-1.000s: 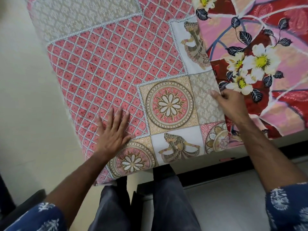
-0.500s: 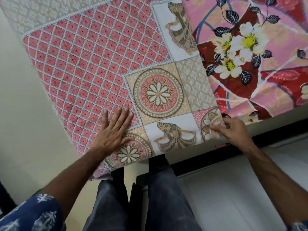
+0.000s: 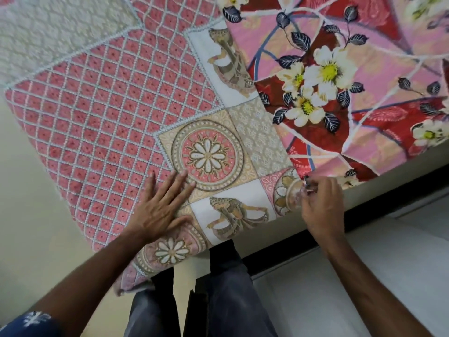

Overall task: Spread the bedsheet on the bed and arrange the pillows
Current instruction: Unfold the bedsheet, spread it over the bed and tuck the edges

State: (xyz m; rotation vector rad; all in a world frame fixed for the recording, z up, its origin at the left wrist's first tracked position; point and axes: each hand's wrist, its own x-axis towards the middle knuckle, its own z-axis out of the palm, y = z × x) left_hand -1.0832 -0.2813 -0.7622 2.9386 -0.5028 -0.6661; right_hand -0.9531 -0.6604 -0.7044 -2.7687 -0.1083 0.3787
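Observation:
A patchwork bedsheet (image 3: 109, 113) with a pink lattice, round medallions and dancer panels lies over the bed's near corner. It overlaps a pink and red floral sheet (image 3: 352, 76) that covers the bed to the right. My left hand (image 3: 160, 205) rests flat on the patchwork bedsheet, fingers spread, beside a medallion. My right hand (image 3: 320, 205) pinches the patchwork bedsheet's right edge where it meets the floral sheet at the bed's front edge. No pillows are in view.
The bed's dark frame (image 3: 364, 215) runs diagonally under the front edge. Pale floor (image 3: 29, 227) lies to the left and a light surface (image 3: 364, 276) to the lower right. My legs (image 3: 218, 300) stand against the bed corner.
My right hand slid down the patchwork bedsheet's right edge to the bed's front edge and closed on it. My left hand stayed flat, shifting slightly toward the medallion.

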